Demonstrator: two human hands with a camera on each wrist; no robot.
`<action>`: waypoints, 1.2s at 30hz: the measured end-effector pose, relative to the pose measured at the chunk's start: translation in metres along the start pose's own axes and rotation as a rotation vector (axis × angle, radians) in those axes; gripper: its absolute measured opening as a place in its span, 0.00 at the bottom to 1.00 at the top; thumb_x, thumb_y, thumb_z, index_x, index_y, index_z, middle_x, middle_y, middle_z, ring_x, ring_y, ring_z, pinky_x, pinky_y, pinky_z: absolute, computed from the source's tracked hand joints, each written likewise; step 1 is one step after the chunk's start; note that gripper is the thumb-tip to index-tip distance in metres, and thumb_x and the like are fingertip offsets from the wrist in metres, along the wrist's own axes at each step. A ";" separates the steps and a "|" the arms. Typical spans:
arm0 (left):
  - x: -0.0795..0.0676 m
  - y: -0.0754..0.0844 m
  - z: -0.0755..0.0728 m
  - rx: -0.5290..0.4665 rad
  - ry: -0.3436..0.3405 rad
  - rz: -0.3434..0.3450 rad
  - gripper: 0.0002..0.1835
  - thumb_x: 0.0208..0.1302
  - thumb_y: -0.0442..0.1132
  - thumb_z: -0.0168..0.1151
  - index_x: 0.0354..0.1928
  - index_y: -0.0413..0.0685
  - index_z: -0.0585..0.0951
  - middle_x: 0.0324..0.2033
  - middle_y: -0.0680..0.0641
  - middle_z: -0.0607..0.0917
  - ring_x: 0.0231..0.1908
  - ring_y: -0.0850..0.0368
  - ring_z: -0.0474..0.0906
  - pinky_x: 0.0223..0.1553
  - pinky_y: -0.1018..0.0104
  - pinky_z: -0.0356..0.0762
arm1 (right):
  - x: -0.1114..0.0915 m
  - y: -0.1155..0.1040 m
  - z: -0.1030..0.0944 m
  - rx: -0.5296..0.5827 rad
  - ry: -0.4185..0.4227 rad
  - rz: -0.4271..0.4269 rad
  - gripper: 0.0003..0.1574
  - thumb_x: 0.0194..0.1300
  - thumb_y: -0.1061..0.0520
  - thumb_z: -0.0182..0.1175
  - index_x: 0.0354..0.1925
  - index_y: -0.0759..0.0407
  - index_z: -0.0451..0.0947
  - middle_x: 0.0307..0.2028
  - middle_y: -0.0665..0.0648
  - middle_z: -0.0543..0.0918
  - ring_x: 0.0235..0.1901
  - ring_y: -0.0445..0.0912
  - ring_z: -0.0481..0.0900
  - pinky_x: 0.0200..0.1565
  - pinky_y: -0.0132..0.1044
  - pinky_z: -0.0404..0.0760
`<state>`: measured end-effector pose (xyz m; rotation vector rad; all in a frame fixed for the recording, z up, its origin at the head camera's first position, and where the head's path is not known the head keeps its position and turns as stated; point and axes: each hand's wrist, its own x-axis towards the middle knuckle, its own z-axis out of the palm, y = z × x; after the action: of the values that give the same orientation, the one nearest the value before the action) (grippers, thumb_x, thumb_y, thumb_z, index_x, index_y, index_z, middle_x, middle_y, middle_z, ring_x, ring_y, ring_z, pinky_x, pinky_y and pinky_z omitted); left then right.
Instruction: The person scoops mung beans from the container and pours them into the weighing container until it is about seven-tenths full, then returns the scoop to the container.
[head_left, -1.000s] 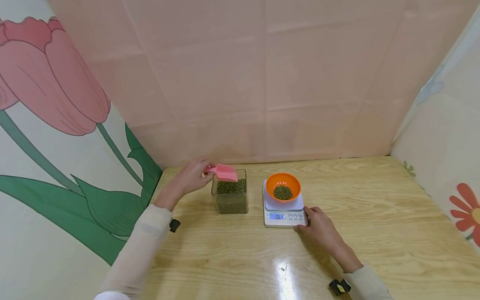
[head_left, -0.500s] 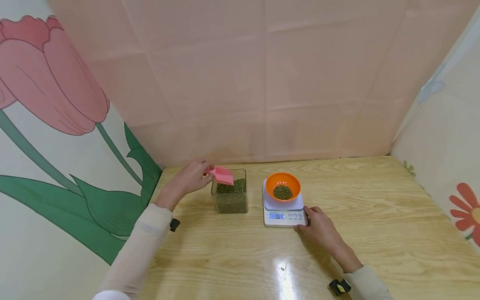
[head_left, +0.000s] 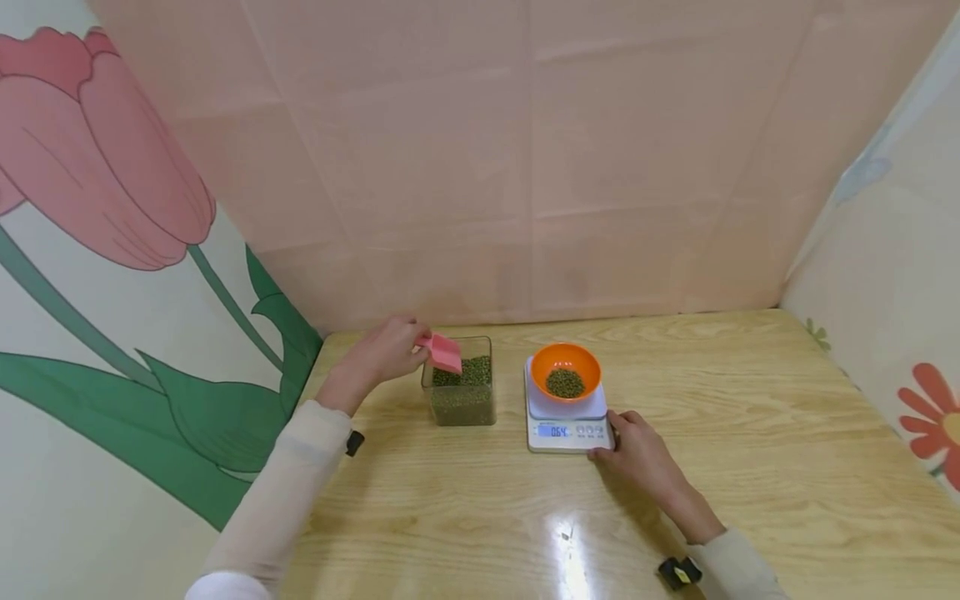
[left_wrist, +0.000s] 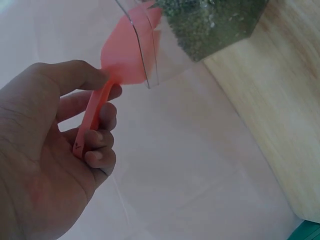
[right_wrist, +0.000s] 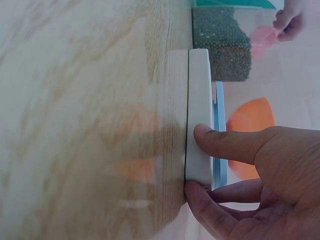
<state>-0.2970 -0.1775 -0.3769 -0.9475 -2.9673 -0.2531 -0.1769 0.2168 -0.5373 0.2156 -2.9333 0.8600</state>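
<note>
My left hand (head_left: 386,350) holds a pink scoop (head_left: 444,353) by its handle, fingers curled round it. The scoop's blade tilts down inside the rim of a clear square container (head_left: 463,408) partly filled with small green beans (left_wrist: 200,25). My right hand (head_left: 637,450) grips the near right corner of a white kitchen scale (head_left: 551,446), thumb on the front face and index finger at the side in the right wrist view. On the scale's platform sits an orange bowl (head_left: 543,367) with a small heap of green beans (head_left: 565,383). The lit display appears to read 064.
Everything stands on a wood-grain table (head_left: 450,508). A pink-beige sheet (head_left: 420,167) rises along its back edge. Painted walls flank both sides, with a tulip (head_left: 120,158) on the left. The container is left of the scale, a short gap between them.
The pink scoop has shifted slightly left and down, and its blade now dips lower into the container. The right hand, scale and bowl stay in place.
</note>
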 end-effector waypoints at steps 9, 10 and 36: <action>0.008 0.005 0.001 0.039 -0.032 0.009 0.15 0.72 0.36 0.63 0.54 0.36 0.87 0.47 0.39 0.88 0.42 0.50 0.83 0.47 0.57 0.85 | 0.000 0.000 0.000 0.002 -0.002 -0.002 0.49 0.56 0.57 0.82 0.66 0.82 0.73 0.48 0.74 0.82 0.38 0.54 0.80 0.37 0.44 0.81; 0.008 0.005 0.002 0.042 -0.037 0.008 0.15 0.72 0.36 0.63 0.54 0.36 0.87 0.47 0.39 0.88 0.41 0.50 0.83 0.46 0.58 0.85 | 0.000 -0.001 0.000 0.004 -0.003 0.000 0.49 0.56 0.57 0.82 0.66 0.82 0.73 0.48 0.74 0.82 0.38 0.54 0.80 0.36 0.43 0.81; 0.011 0.011 0.024 0.031 -0.083 0.009 0.13 0.73 0.36 0.64 0.54 0.38 0.87 0.45 0.42 0.86 0.36 0.56 0.77 0.37 0.67 0.79 | 0.000 -0.001 0.000 0.012 -0.008 0.011 0.48 0.56 0.58 0.82 0.66 0.82 0.73 0.48 0.73 0.82 0.37 0.54 0.80 0.36 0.43 0.83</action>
<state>-0.2991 -0.1589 -0.3980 -0.9913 -3.0312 -0.1705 -0.1764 0.2157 -0.5365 0.2042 -2.9406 0.8810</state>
